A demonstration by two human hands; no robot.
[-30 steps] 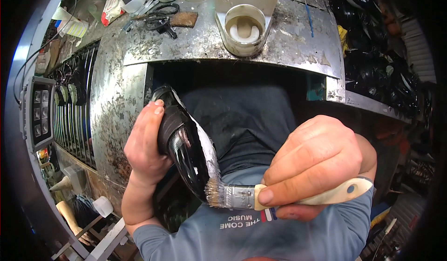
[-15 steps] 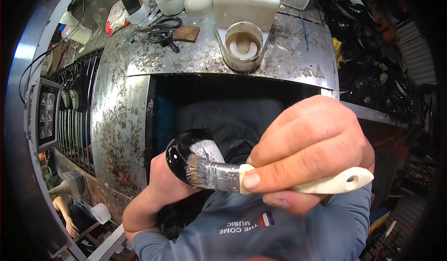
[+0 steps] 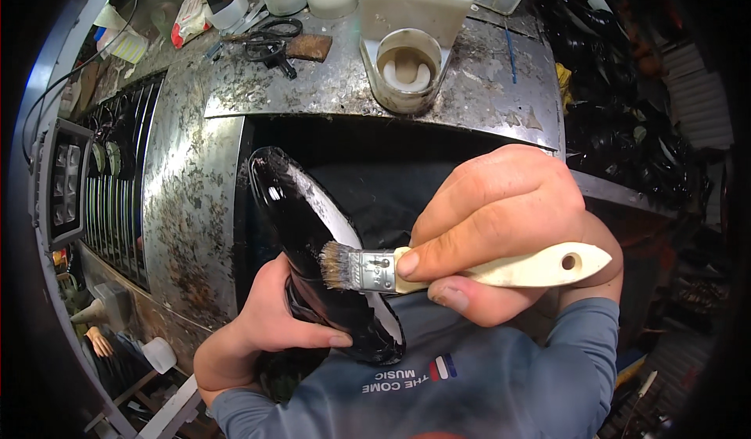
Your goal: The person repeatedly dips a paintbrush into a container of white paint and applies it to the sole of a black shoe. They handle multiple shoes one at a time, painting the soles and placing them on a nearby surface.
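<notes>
Shoe (image 3: 291,224), glossy black with a whitish strip (image 3: 322,204) along one side, slants before your lap, its rounded, shiny end toward the bench (image 3: 501,87) and its other end overlapping your shirt (image 3: 501,361). Your left hand (image 3: 274,310) grasps it from the side; your thumb shows on the black surface, while most of your other fingers are hidden behind the shoe.

Your right hand (image 3: 501,220) pinches a flat paintbrush (image 3: 377,271), covering the middle of its cream handle (image 3: 544,265); the tail with its hole sticks out clear. The bristles (image 3: 338,265) lie across the shoe's middle, and you cannot tell from this angle whether they press on it. Brush and shoe together hide part of the strip.

On the bench, a clear cup (image 3: 403,104) of brownish liquid stands against a white plastic container (image 3: 415,8), whose top the upper edge cuts off. Black-handled scissors (image 3: 274,44) lie beside a brown block (image 3: 310,47), their blades hard to make out. To your right, a black, shiny heap (image 3: 618,126) blurs into shadow. At lower left another person's hand (image 3: 99,341) shows, the rest mostly obscured.
</notes>
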